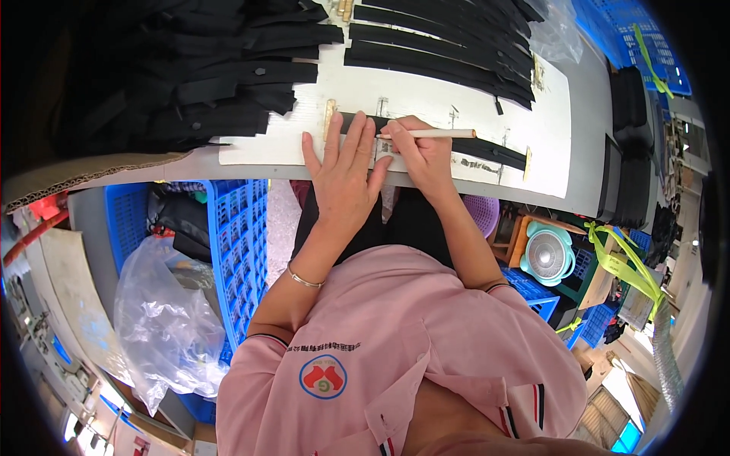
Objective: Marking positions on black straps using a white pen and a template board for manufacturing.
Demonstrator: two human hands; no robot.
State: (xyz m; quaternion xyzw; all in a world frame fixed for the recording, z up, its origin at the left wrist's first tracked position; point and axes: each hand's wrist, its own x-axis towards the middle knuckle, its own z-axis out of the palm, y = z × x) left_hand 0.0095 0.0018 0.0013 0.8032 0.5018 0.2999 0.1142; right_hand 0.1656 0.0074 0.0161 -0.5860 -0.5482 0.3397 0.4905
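Observation:
My left hand (342,171) lies flat with its fingers spread, pressing on a black fabric strip (498,153) near the front edge of a white board (262,153). In my right hand (427,161) is a white pencil (450,134), pinched between thumb and fingers, its blunt end pointing right. The pencil's tip is over the strip, close beside my left fingers. A small pale piece (385,147) shows between the two hands; its kind is unclear. Several more black strips (437,67) lie in rows on the board beyond my hands.
A big pile of black strips (190,83) covers the table's left, with a cardboard edge (99,176) below it. Blue crates (237,251) and a clear plastic bag (163,319) stand below left. Dark folded pieces (631,152) and a turquoise fan (547,253) are at right.

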